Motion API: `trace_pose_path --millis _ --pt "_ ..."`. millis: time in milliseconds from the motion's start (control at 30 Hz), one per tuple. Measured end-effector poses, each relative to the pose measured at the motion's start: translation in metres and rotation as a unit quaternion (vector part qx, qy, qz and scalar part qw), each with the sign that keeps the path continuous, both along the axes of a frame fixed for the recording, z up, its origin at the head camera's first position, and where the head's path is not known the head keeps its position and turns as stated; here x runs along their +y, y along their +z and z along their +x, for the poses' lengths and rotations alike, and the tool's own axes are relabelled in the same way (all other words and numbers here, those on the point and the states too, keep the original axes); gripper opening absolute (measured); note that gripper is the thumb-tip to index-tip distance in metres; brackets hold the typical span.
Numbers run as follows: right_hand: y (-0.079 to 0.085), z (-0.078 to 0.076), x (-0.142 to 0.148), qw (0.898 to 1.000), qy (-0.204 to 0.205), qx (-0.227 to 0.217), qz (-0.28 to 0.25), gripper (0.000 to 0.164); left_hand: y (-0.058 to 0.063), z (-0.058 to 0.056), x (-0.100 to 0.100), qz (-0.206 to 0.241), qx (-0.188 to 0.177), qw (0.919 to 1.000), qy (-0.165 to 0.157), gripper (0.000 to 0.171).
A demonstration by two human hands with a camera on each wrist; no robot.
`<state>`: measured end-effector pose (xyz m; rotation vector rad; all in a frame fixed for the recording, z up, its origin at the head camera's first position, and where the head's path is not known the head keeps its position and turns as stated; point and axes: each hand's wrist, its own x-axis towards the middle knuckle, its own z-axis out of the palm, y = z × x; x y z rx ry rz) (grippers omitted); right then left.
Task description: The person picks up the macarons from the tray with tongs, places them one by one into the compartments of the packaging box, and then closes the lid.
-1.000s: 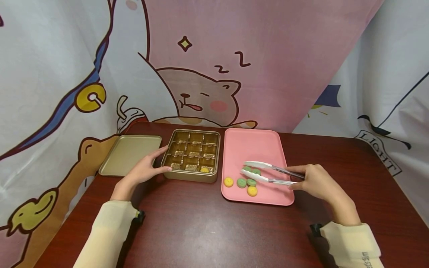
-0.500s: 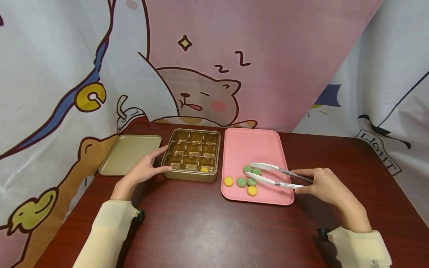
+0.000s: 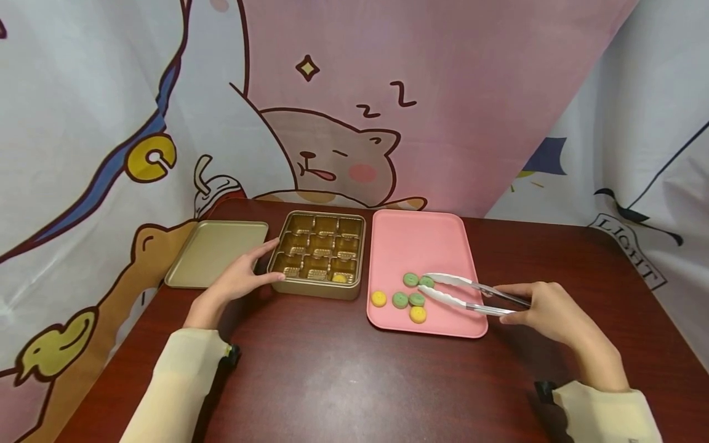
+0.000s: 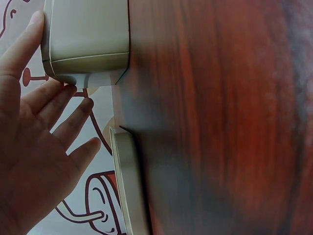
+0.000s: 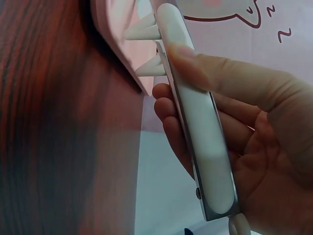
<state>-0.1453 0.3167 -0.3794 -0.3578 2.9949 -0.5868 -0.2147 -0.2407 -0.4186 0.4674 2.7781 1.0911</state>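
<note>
My right hand (image 3: 554, 311) holds a pair of metal tongs (image 3: 471, 283) with pale scalloped tips; the thumb presses one arm in the right wrist view. The tongs' arms are spread, and their tips lie either side of a small round green disc (image 3: 426, 282) on the pink tray (image 3: 415, 237). Close by lie more green discs (image 3: 400, 300) and two yellow discs (image 3: 418, 314). My left hand (image 3: 238, 283) touches the near left corner of a gold box (image 3: 318, 288), fingers extended. The box has a divided insert (image 3: 323, 246); one yellow disc (image 3: 340, 279) sits in its front right compartment.
A flat gold lid (image 3: 216, 255) lies left of the box. The dark wooden table (image 3: 343, 375) reaches back to a cartoon-printed cloth (image 3: 471, 111). The tray's raised rim runs beside the box.
My right hand has drawn the tongs back to the right, from over several green discs to round the rear right one. My left hand stays at the box.
</note>
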Motion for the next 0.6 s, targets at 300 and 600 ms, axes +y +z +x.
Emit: trace_pose_path --millis 300,600 --pt "-0.0011 0.0005 0.0059 1.0 0.006 0.02 0.006 0.052 -0.0002 -0.0013 0.0004 0.001 0.002 1.0 -0.001 0.086" --pt "0.0007 -0.0021 0.0057 1.0 0.009 0.022 -0.003 0.052 0.0006 -0.0001 0.0001 -0.006 -0.006 1.0 0.003 0.087"
